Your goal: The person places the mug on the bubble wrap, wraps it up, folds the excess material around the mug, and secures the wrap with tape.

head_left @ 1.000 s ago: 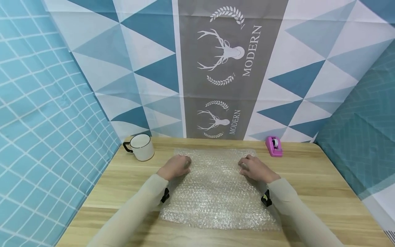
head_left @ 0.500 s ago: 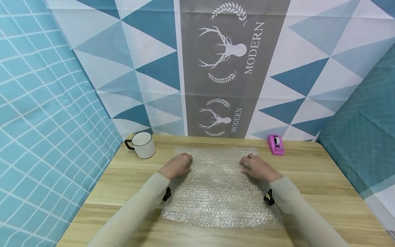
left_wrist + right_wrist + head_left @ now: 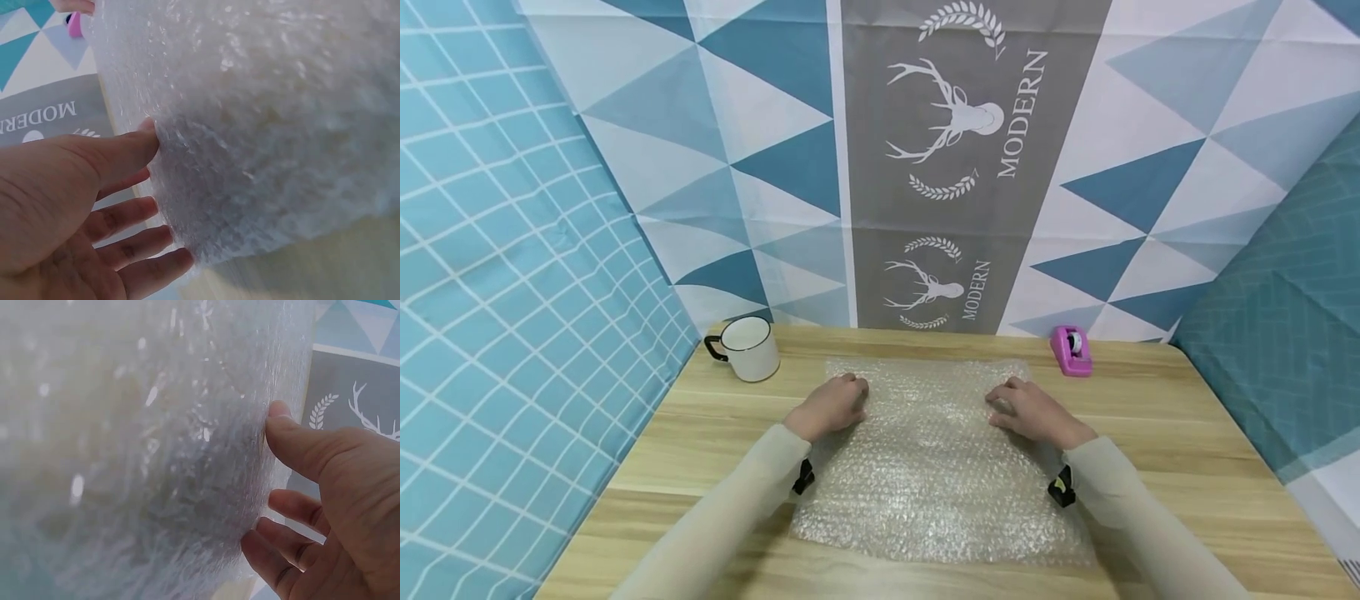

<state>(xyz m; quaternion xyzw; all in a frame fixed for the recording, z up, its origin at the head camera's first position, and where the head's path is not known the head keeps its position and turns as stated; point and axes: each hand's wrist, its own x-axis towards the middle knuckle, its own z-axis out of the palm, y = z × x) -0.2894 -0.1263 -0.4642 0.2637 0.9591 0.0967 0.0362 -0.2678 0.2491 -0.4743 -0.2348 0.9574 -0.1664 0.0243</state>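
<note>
We see bubble wrap [image 3: 925, 475] flat on a wood table [image 3: 1187, 433], btwn & partly under L hand [image 3: 829, 406] & R hand [image 3: 1034, 412], fingers loosely spread, tips touching it.

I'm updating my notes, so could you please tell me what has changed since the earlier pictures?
Very little: the right hand has edged slightly rightward at the wrist, and the head view has drifted. No grip was visibly taken or released. The left hand and clear rectangular bubble-wrap sheet look nearly unchanged; the white, black-handled mug and pink tape dispenser stayed put.
</note>
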